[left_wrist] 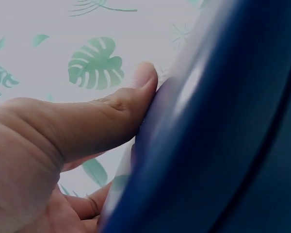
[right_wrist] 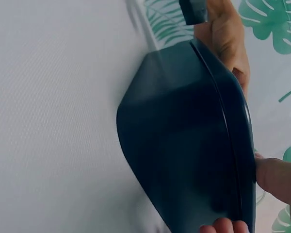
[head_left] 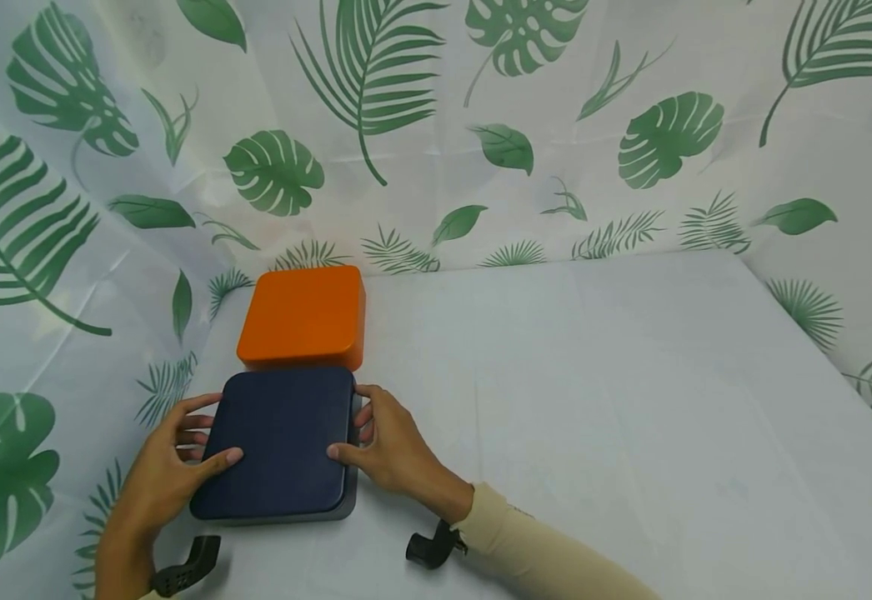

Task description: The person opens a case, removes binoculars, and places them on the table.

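Observation:
A dark blue lidded box (head_left: 278,446) with rounded corners sits on the white table, close to its left side. My left hand (head_left: 162,475) holds the box's left side, thumb on top of the lid and fingers at the side wall. On the opposite side my right hand (head_left: 394,442) grips it likewise, its thumb on the lid's right edge. In the right wrist view a seam runs between lid and body of the box (right_wrist: 179,131), and the lid looks closed. The left wrist view shows the left thumb pressed against the glossy box (left_wrist: 213,121).
Directly behind the blue box stands an orange box (head_left: 304,315), also with rounded corners. A white cloth with green leaves (head_left: 421,150) hangs along the back and sides. The white table surface (head_left: 593,417) stretches to the right. Black camera mounts (head_left: 432,546) are on both wrists.

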{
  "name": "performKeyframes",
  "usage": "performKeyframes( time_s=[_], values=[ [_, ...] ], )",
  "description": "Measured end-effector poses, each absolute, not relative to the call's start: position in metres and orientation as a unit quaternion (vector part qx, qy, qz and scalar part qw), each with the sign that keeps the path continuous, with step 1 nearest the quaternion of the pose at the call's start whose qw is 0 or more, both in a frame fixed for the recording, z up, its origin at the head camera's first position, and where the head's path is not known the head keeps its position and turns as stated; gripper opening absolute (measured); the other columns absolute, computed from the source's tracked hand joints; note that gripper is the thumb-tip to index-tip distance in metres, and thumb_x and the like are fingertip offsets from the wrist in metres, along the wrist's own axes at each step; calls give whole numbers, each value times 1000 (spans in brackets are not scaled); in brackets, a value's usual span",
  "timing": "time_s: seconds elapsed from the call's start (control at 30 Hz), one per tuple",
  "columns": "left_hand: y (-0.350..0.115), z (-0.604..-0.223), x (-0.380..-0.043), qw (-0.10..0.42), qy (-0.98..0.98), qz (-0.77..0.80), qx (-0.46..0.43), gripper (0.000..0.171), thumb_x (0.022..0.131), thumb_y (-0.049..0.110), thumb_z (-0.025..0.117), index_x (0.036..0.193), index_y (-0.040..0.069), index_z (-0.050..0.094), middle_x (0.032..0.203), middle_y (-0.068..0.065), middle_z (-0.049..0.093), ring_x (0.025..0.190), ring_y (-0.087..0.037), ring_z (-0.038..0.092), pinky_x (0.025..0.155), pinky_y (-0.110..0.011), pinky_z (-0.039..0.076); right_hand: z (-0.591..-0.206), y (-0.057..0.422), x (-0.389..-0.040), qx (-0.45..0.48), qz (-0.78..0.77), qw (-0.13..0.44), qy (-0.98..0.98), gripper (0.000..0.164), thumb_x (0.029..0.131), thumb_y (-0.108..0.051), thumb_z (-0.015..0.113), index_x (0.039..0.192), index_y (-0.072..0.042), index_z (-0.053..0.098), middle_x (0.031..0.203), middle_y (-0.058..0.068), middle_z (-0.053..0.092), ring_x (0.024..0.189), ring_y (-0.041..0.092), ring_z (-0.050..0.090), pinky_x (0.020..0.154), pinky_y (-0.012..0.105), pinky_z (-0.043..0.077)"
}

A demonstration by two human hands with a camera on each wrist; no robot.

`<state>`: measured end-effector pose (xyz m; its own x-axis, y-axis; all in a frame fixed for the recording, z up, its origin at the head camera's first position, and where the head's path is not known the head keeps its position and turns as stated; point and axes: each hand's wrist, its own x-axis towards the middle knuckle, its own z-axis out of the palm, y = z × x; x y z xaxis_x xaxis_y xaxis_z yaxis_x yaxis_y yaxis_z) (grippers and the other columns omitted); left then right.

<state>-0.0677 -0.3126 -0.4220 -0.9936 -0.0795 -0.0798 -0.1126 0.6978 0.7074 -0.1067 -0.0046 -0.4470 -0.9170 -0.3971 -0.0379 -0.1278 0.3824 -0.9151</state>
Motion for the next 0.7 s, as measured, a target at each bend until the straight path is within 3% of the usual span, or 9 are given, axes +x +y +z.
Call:
performKeyframes(
  time_s=[0.23, 0.47, 0.7],
  values=[
    [-313, -424, -66, -2, 917, 395, -49, 89, 89, 28, 89, 162, 12, 40, 137, -23, 56, 104, -10, 53, 79, -13, 46, -443, -4, -105, -165, -554, 125, 806, 88, 93, -25, 86, 163, -10, 34, 119, 4, 59, 103, 19, 61, 83, 24, 51],
    [-310, -421, -64, 2, 922, 382, -60, 92, 89, 30, 89, 164, 12, 39, 138, -26, 55, 106, -26, 55, 76, -14, 45, -441, -6, -102, -160, -556, 125, 806, 87, 94, -26, 84, 164, -11, 34, 117, 5, 61, 99, 15, 61, 80, 23, 52],
    [-304, -413, -59, -20, 930, 362, -70, 94, 87, 35, 90, 164, 14, 39, 137, -26, 57, 94, -19, 53, 73, -17, 45, -437, -5, -97, -157, -564, 130, 800, 88, 95, -25, 83, 165, -15, 32, 113, 3, 59, 86, 6, 61, 73, 22, 55]
  ],
)
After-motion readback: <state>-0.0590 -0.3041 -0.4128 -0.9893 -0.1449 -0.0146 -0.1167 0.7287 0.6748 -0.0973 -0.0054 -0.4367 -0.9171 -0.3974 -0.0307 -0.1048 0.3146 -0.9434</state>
